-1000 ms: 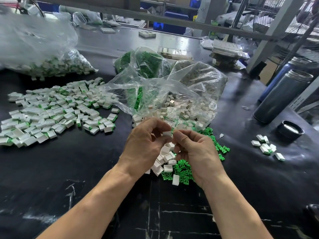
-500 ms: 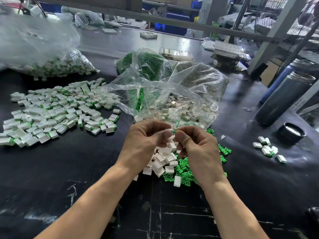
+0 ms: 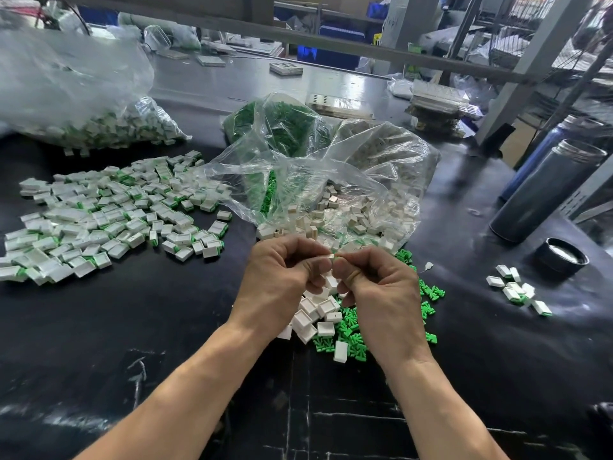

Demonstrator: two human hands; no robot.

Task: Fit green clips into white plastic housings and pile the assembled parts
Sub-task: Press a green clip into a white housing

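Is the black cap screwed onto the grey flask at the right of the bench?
No: the black cap lies by itself on the black bench, in front of the open-topped grey flask.

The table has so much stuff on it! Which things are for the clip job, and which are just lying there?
For the job:
left hand and right hand, pinching one white housing
loose white housings
green clips
finished pile
bags of parts

Just lying about:
grey flask
black lid

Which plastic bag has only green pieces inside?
The middle bag at the back. It holds only green clips, while the right bag holds white housings and the big left bag holds white-and-green parts.
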